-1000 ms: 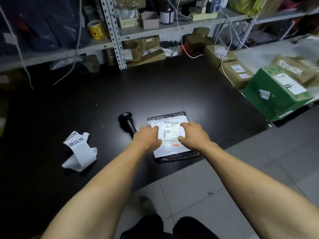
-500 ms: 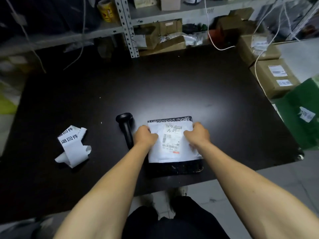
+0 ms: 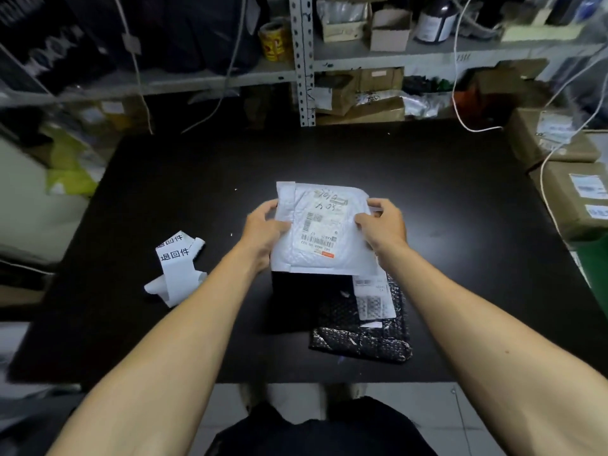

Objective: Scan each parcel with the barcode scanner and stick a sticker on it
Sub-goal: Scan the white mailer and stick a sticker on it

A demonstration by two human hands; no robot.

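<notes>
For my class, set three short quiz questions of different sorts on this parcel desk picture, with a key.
1. True or false: both hands hold the white parcel above the black table.
2. What lies on the table right under the lifted parcel?
A. a black bubble mailer
B. a green box
C. a roll of tape
3. Fill in: the strip of stickers lies on the ______ hand's side of the table.

Key
1. True: the left hand and right hand each have a grip on one side edge.
2. A: the black bubble mailer.
3. left
</notes>
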